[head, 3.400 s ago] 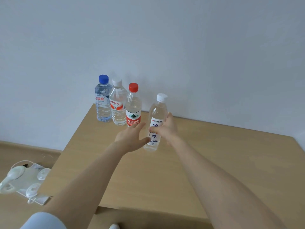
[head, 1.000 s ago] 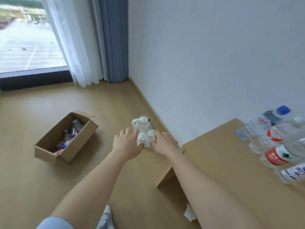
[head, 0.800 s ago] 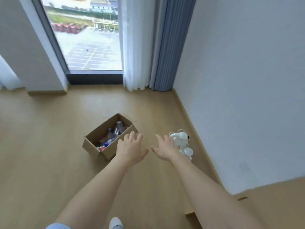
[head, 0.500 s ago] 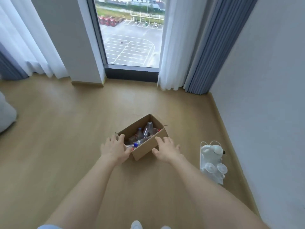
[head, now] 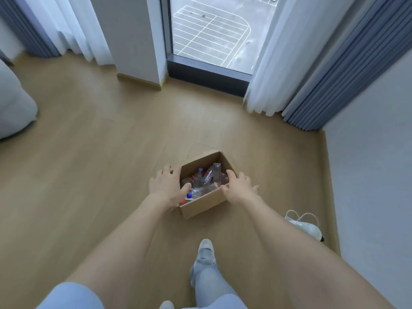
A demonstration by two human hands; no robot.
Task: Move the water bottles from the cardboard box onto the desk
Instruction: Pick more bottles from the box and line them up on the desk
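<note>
1. Reaching down: both hands now flank the cardboard box (head: 200, 206) on the floor (head: 111, 152). The left hand (head: 166, 186) is at its left rim and the right hand (head: 239, 188) at its right rim.
2. Hand state: both are spread wide and hold nothing. I can't tell whether either is actually touching the cardboard.
3. Task items: the remaining water bottles (head: 208, 177) lie jumbled inside the box. One blue-capped bottle (head: 199, 192) lies along the near wall, just beside the left thumb.
4. Versus 3.4 s ago: the right hand was holding a bottle on the counter next to three standing ones. The counter is out of view now, because the head has swung from it to the floor.
5. Versus 0.5 s ago: the box sits closer in the view. The left thumb is now over the opening instead of short of it.
6. Read: one drop-off looks finished and the next pick is starting. The blue-capped bottle looks like the easiest grab.
7. Also in view: a white plastic item (head: 306, 227) by the wall, well clear of the box, and a shoe (head: 204, 253) stepping toward it.
</note>
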